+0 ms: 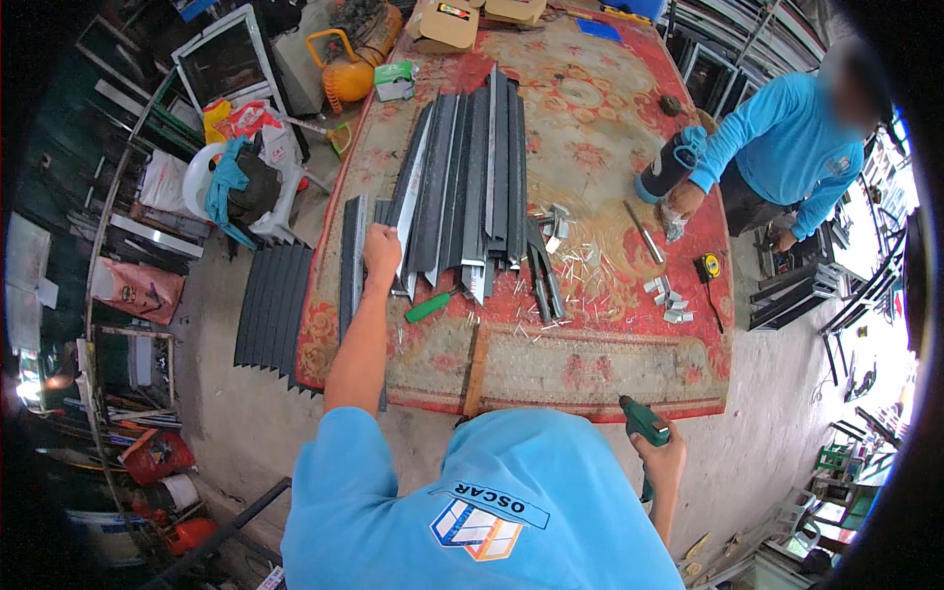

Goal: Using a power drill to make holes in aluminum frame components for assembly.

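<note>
My left hand (381,248) is closed on the near end of a dark metal profile (411,197) with a pale face, at the left of a stack of dark profiles (457,177). Off the table's near right edge, my right hand (663,460) grips a green cordless drill (646,423), its tip pointing toward the table. A screwdriver with a green handle (429,308) lies just in front of the stack. To its right rests a black two-handled tool (543,270), beside scattered small rivet-like pieces (590,270).
A patterned red cloth (580,369) covers the table. A co-worker (787,147) at the right reaches beside a dark jug (669,169). Metal brackets (671,300) and a yellow tape measure (708,266) lie nearby. More dark profiles (270,310) stand left of the table, near a white chair (202,182).
</note>
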Motion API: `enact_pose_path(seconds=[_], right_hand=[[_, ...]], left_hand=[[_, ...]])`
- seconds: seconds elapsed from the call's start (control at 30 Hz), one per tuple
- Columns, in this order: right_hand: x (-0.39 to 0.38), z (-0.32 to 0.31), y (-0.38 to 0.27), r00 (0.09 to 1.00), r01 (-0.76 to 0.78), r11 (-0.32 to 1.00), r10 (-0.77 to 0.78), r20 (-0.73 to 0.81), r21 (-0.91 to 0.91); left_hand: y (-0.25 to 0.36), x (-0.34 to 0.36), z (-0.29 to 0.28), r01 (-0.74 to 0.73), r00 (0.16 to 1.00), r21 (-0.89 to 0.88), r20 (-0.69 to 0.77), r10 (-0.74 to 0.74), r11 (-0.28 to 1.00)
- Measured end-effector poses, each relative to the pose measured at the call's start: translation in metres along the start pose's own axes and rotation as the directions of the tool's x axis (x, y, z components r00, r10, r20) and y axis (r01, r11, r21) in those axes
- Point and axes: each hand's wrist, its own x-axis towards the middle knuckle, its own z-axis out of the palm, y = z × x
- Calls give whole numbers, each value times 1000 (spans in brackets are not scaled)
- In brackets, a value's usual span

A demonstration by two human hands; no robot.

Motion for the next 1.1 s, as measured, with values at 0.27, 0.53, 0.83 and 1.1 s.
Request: enact_pose_path(seconds=[0.27,0.53,0.83,1.1], right_hand=[[1,-4,-21,992,119,987,-123,-33,-110],[-5,-10,-11,991,135,986,-135,11,-99],[10,-19,1,995,66,998,-64,71,-16],[8,-32,38,995,8,994,-19,97,105]], left_hand=[[20,6,-28,472,867,-592,448,-220,653],[55,-38,-52,425,887,-638,434,-155,642],[140,-76,-79,462,536,-514,811,234,723],[209,-206,-11,-344,713,-174,591,377,923]])
